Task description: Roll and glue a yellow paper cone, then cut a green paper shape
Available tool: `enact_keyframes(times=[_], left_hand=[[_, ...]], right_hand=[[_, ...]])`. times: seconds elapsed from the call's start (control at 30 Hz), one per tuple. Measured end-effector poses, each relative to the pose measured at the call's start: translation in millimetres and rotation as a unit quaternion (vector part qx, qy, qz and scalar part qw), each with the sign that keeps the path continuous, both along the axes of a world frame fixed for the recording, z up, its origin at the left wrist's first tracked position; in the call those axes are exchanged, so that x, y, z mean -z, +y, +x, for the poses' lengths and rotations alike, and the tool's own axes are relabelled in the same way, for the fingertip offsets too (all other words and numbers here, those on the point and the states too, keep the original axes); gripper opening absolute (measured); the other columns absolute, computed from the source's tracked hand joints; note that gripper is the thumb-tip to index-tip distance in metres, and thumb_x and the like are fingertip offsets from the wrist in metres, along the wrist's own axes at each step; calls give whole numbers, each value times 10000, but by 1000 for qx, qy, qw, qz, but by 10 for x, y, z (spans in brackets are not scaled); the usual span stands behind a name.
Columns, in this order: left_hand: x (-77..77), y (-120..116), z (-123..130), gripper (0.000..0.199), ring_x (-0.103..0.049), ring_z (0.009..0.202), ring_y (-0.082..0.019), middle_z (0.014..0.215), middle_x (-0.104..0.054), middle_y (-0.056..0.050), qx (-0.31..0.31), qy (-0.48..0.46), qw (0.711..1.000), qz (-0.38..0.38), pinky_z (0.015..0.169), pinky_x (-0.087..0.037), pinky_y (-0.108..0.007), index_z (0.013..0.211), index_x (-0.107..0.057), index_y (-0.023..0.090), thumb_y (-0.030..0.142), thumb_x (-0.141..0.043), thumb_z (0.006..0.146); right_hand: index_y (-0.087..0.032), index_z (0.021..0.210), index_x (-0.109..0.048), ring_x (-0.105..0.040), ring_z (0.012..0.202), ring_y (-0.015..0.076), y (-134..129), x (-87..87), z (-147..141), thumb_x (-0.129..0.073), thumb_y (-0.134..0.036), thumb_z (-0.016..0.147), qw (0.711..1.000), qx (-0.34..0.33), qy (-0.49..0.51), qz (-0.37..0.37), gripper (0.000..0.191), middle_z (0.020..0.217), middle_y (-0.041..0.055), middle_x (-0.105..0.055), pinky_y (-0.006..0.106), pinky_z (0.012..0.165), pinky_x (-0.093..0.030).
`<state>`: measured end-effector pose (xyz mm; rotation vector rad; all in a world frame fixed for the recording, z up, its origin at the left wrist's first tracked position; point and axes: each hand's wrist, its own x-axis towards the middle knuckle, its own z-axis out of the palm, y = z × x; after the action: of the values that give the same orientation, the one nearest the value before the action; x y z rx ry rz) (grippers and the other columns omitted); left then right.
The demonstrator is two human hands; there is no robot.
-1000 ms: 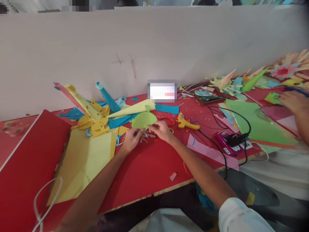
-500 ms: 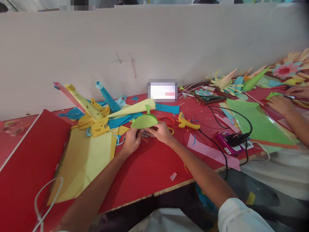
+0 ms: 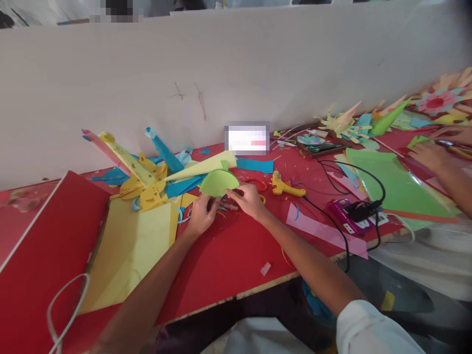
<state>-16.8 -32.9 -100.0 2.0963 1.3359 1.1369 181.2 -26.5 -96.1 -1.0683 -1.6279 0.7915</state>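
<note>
Both my hands hold a curved piece of light green paper (image 3: pixel 219 182) just above the red table (image 3: pixel 228 260). My left hand (image 3: pixel 201 214) pinches its lower left edge. My right hand (image 3: pixel 248 199) grips its lower right edge. Behind the green piece lie a pale yellow paper cone (image 3: pixel 201 167) and a heap of yellow and blue paper cut-outs (image 3: pixel 147 179). A yellow glue gun (image 3: pixel 283 187) rests on the table right of my right hand.
A large yellow sheet (image 3: pixel 129 246) and a red board (image 3: pixel 44 255) lie at the left. A pink power strip with black cables (image 3: pixel 354 219), a pink paper strip (image 3: pixel 324 231) and a green sheet (image 3: pixel 394 187) lie at the right, where another person's hands (image 3: pixel 431 155) work. A white wall (image 3: pixel 236 78) runs behind.
The green paper piece has flattened and turned slightly between my fingers. The other person's hands at the right have shifted. My hands stay in nearly the same place.
</note>
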Motion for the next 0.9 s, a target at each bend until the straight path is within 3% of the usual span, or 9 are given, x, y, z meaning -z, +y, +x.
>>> enact_keyframes(times=[0.33, 0.67, 0.9], left_hand=[[1, 0, -23, 325, -469, 564, -149, 621, -548, 2, 2, -38, 999, -18, 584, -332, -296, 725, -536, 213, 439, -609, 948], [39, 58, -60, 425, -469, 569, -133, 615, -535, 15, -2, -110, 989, -94, 562, -346, -275, 727, -550, 202, 561, -649, 931], [-27, 37, -25, 435, -442, 550, -129, 582, -503, 19, -14, -81, 992, -97, 562, -319, -286, 674, -536, 202, 559, -643, 899]], right_hand=[[-224, 677, -593, -622, 639, 191, -20, -51, -2, -486, -803, 971, 1000, 18, 11, -15, 658, 645, 49, -648, 296, 615, -449], [-223, 646, -569, -574, 579, 160, 9, -43, 4, -478, -790, 985, 1000, 20, 4, -5, 667, 616, 33, -623, 291, 612, -425], [-216, 635, -567, -537, 548, 151, 34, -10, 10, -503, -751, 999, 1000, 28, 7, 2, 650, 589, 22, -610, 286, 582, -400]])
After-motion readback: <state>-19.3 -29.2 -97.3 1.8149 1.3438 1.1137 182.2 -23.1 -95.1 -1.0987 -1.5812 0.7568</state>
